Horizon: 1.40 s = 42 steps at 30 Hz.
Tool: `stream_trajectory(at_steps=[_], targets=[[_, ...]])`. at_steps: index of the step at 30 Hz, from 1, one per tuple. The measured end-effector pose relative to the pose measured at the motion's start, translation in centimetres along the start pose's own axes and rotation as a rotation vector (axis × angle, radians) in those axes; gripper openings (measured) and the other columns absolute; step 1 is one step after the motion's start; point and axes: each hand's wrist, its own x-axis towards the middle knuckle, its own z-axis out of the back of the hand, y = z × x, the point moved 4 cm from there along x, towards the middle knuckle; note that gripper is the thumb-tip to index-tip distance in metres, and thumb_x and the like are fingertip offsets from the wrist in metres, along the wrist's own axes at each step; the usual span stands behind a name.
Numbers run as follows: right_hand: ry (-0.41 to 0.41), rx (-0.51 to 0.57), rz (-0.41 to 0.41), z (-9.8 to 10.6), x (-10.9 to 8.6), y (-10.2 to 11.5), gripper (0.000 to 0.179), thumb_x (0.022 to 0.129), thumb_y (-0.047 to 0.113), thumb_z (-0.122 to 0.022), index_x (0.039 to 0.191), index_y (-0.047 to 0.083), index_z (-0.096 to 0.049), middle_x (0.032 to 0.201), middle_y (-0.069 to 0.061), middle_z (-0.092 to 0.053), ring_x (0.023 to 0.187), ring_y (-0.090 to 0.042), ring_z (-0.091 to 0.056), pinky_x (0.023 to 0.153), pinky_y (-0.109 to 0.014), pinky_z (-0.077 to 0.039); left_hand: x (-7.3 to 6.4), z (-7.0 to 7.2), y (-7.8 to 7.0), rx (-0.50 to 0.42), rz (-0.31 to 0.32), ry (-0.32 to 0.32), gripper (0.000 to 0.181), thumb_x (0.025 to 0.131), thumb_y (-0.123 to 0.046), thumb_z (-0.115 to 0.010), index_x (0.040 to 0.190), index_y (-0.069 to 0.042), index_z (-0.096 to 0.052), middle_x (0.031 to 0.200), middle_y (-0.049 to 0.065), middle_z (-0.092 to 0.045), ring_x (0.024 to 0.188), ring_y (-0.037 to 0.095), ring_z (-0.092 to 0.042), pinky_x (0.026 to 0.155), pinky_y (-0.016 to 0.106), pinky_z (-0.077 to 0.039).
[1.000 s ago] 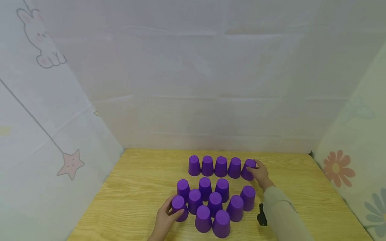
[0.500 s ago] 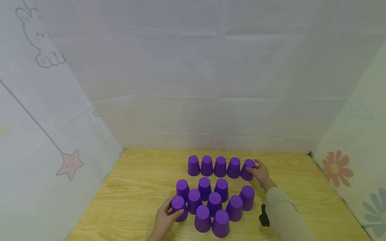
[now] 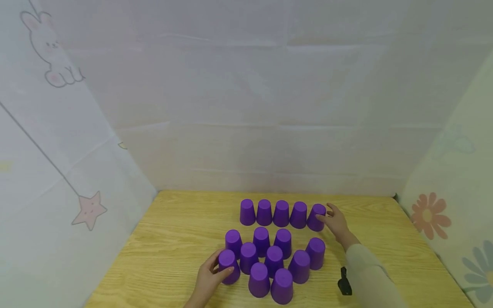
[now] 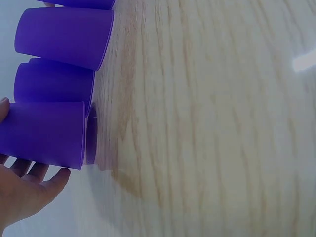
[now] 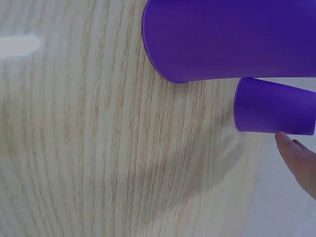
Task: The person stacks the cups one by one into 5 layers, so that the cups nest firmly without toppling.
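Upside-down purple cups stand on the table in a back row and a front cluster. My left hand [image 3: 208, 276] grips the cup [image 3: 228, 266] at the cluster's left edge, thumb on the near side and fingers behind. The left wrist view shows that cup [image 4: 42, 133] between thumb and fingers, its rim close to the table. Far back, my right hand [image 3: 336, 223] is beside the right-end cup [image 3: 316, 219], thumb tip at its side and the other fingers spread away. In the right wrist view, straight fingers [image 5: 296, 160] reach that cup's side [image 5: 274, 108].
Several more cups fill the back row [image 3: 281, 214] and the cluster [image 3: 274, 261]. A small black object [image 3: 344, 282] lies by the right sleeve [image 3: 369, 273]. Printed cloth walls [image 3: 269, 107] enclose the wooden table [image 3: 173, 239] at the back and sides.
My right hand has drawn slightly right, its fingers loosening from the back row's end cup. The black object appears shifted right, near the sleeve. My left hand keeps its grip with little movement.
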Motion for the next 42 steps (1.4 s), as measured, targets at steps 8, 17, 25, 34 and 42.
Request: stream_trajectory(at_steps=[8, 17, 25, 34, 42], targets=[[0.023, -0.01, 0.034, 0.4, -0.8, 0.0, 0.074, 0.082, 0.021, -0.06, 0.135, -0.001, -0.014, 0.129, -0.034, -0.022, 0.116, -0.047, -0.022, 0.092, -0.055, -0.025, 0.2, 0.6, -0.8, 0.045, 0.006, 0.027, 0.058, 0.068, -0.007, -0.072, 0.12, 0.002, -0.048, 0.115, 0.019, -0.05, 0.101, 0.033, -0.048, 0.081, 0.041, -0.043], [0.036, 0.025, 0.115, 1.3, -2.5, 1.1, 0.073, 0.081, 0.022, -0.061, 0.136, 0.002, -0.017, 0.13, -0.032, -0.023, 0.117, -0.045, -0.024, 0.093, -0.051, -0.027, 0.6, 1.0, -0.9, 0.07, 0.004, 0.062, 0.057, 0.067, -0.008, -0.073, 0.118, 0.001, -0.049, 0.111, 0.016, -0.054, 0.099, 0.03, -0.05, 0.079, 0.037, -0.045], [0.052, 0.026, 0.207, 1.5, -4.5, 2.6, 0.071, 0.08, 0.02, -0.062, 0.135, 0.002, -0.021, 0.129, -0.031, -0.028, 0.115, -0.045, -0.028, 0.09, -0.054, -0.028, 1.2, 1.4, -2.8, 0.11, -0.015, 0.088, 0.055, 0.068, -0.011, -0.073, 0.117, 0.001, -0.05, 0.108, 0.015, -0.055, 0.098, 0.028, -0.051, 0.078, 0.034, -0.046], [0.078, 0.065, 0.286, 1.1, -7.0, 4.2, 0.068, 0.079, 0.015, -0.063, 0.134, 0.003, -0.026, 0.126, -0.027, -0.035, 0.115, -0.042, -0.031, 0.088, -0.053, -0.031, 2.7, 1.5, -4.8, 0.12, -0.031, 0.141, 0.052, 0.069, -0.016, -0.073, 0.116, -0.004, -0.053, 0.107, 0.012, -0.056, 0.098, 0.025, -0.052, 0.077, 0.03, -0.046], [0.156, 0.102, 0.354, -0.1, -9.0, 5.4, 0.063, 0.079, 0.012, -0.062, 0.133, 0.005, -0.029, 0.126, -0.022, -0.038, 0.114, -0.039, -0.034, 0.086, -0.05, -0.035, 3.3, 1.1, -8.5, 0.142, -0.032, 0.172, 0.05, 0.07, -0.012, -0.072, 0.115, -0.002, -0.053, 0.103, 0.011, -0.058, 0.095, 0.025, -0.053, 0.077, 0.034, -0.046]])
